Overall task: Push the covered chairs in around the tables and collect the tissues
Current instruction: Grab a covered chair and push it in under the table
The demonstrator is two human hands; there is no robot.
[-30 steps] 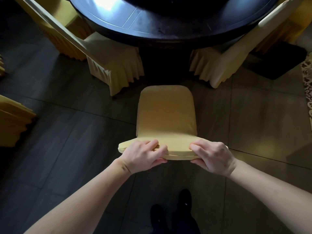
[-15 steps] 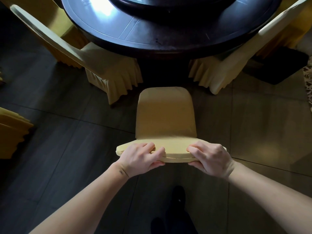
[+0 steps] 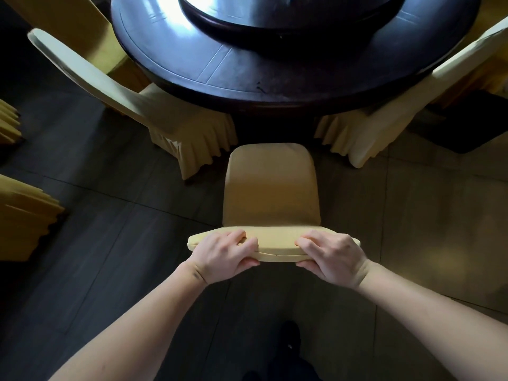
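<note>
Grip: our left hand (image 3: 224,255) and right hand (image 3: 334,258) clamp the chair (image 3: 270,193) back's top edge | Position: chair faces the round table (image 3: 247,78), seat front near its rim | Progress: neighbouring chairs tucked (no tissues visible), this one not fully in.

I count five covered chairs: centre chair (image 3: 270,188), left chair (image 3: 176,116), right chair (image 3: 384,125), and two partial chairs at the left edge (image 3: 24,215) (image 3: 8,122). One table (image 3: 247,75). Two hands: left hand (image 3: 222,254), right hand (image 3: 334,257).
</note>
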